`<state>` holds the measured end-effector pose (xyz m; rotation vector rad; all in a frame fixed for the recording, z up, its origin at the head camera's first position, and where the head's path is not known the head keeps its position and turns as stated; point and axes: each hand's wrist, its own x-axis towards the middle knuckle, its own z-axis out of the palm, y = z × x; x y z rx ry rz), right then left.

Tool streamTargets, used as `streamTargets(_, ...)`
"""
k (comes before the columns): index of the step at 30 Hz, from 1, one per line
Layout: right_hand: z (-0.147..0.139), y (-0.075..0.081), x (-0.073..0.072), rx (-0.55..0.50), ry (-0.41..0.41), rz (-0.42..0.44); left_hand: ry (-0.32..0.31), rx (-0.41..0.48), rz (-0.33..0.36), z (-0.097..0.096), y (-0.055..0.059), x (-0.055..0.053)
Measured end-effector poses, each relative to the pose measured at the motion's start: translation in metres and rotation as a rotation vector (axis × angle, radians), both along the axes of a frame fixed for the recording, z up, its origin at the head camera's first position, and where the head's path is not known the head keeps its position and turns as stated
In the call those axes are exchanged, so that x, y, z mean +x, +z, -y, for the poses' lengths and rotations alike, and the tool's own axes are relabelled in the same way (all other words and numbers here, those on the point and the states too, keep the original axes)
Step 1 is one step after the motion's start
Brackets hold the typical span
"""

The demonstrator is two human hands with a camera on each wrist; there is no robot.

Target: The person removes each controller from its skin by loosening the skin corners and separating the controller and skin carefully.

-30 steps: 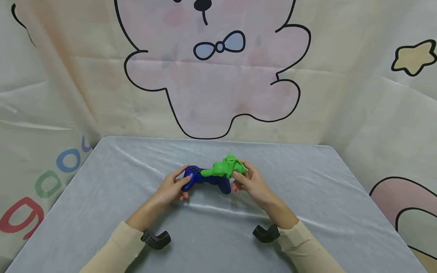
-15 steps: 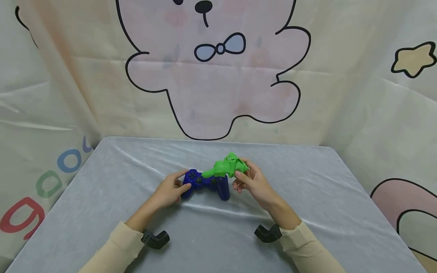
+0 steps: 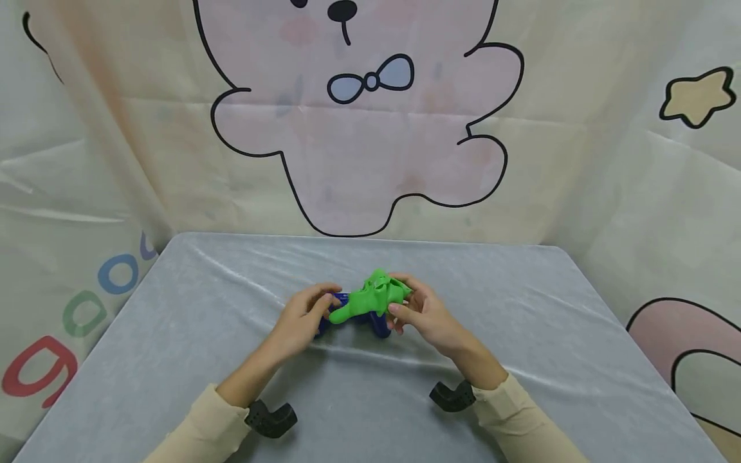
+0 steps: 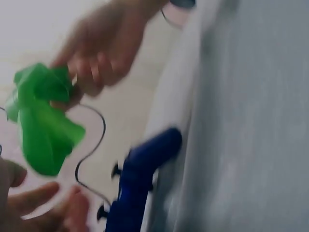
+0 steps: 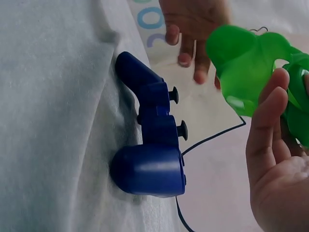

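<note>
My right hand [image 3: 427, 316] grips a crumpled green silicone controller cover [image 3: 367, 299] by its right end, thumb in front. Below it, a blue game controller [image 3: 380, 325] rests on the cloth, partly hidden by the cover in the head view. In the right wrist view the controller [image 5: 149, 169] stands clear of both hands, its two black thumbsticks showing. My left hand [image 3: 298, 325] is raised near the cover's free left end, holding nothing. Its fingers hang apart in the right wrist view and are blurred in the left wrist view, where the cover [image 4: 43, 121] droops.
Grey velvety cloth covers the table [image 3: 370, 399], with a few creases. A printed fabric backdrop [image 3: 370, 161] surrounds its far side and both sides. Black wrist mounts [image 3: 271, 419] sit at both cuffs.
My left hand has let go of the controller and risen toward the cover. The controller has been lowered onto the cloth. My right hand has brought the cover slightly left and down.
</note>
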<state>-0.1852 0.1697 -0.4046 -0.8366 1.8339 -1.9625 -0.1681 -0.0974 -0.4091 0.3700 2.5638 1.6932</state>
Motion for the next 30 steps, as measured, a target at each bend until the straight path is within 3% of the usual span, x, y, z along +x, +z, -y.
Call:
streamTargets(2, 0.001, 0.0, 0.001, 0.001, 0.015, -0.018, -0.128, 0.098, 0.142, -0.003, 0.002, 0.001)
streamTargets(4, 0.002, 0.0, 0.002, 0.007, 0.023, -0.047, -0.217, 0.162, 0.26, -0.003, 0.003, 0.001)
streamTargets(6, 0.003, 0.001, 0.002, 0.026, 0.026, -0.073, -0.263, 0.216, 0.333, -0.002, 0.004, 0.0)
streamTargets(8, 0.003, 0.002, 0.002, 0.051, 0.019, -0.086, -0.255, 0.253, 0.357, 0.002, 0.004, -0.002)
streamTargets(14, 0.002, 0.003, 0.001, 0.118, -0.029, -0.059, -0.183, 0.317, 0.298, 0.013, 0.008, -0.002)
streamTargets(18, 0.004, 0.004, 0.002, 0.173, -0.01, 0.013, -0.239, 0.291, 0.224, 0.018, 0.009, 0.0)
streamTargets(24, 0.003, 0.004, 0.004, 0.175, -0.012, 0.079, -0.345, 0.229, 0.144, 0.019, 0.009, 0.002)
streamTargets(30, -0.004, 0.002, -0.003, 0.124, 0.01, 0.094, -0.335, 0.228, 0.123, 0.02, 0.009, -0.002)
